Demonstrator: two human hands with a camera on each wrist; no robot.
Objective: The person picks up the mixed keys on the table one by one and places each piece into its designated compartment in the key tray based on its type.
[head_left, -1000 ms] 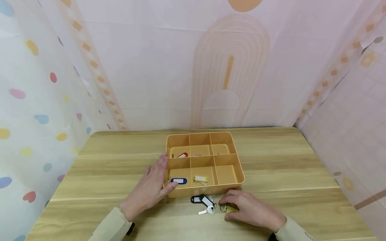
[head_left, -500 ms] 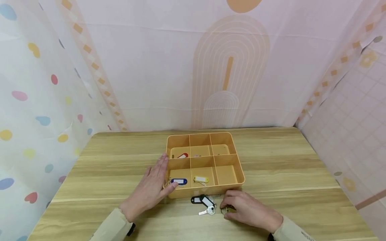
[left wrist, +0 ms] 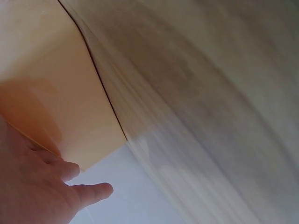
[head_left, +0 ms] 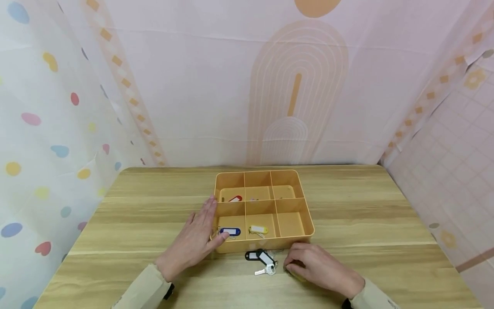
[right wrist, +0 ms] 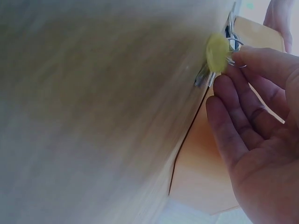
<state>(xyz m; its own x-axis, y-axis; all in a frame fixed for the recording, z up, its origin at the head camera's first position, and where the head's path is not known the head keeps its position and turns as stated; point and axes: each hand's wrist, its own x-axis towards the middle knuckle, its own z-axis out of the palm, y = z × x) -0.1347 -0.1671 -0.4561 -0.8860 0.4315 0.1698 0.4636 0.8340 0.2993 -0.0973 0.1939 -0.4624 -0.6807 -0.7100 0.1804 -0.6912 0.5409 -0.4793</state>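
Observation:
My left hand (head_left: pixel 189 246) rests along the left wall of an orange-yellow divided box (head_left: pixel 239 246), fingers extended and thumb over its front left corner. In front of the box, my right hand (head_left: pixel 324 268) pinches the metal ring of a yellow key tag (right wrist: pixel 216 52) between thumb and index finger, low by the tabletop. Fingers cover most of that tag in the head view. Just left of this hand lie black key tags (head_left: pixel 265 258) with a silver key (head_left: pixel 265 270). Inside the front compartments are a blue key tag (head_left: pixel 230 231) and another yellow key tag (head_left: pixel 258 229).
A red key tag (head_left: pixel 236 198) lies in the back left compartment, partly behind the divider. Small bits show in the other back compartments. The wood-grain table (head_left: pixel 154 206) extends on both sides of the box, with patterned cloth (head_left: pixel 200 94) hanging behind it.
My right hand has closed its fingers further over the yellow key tag and its ring, which now show much less in the head view. The left hand and box keep their places.

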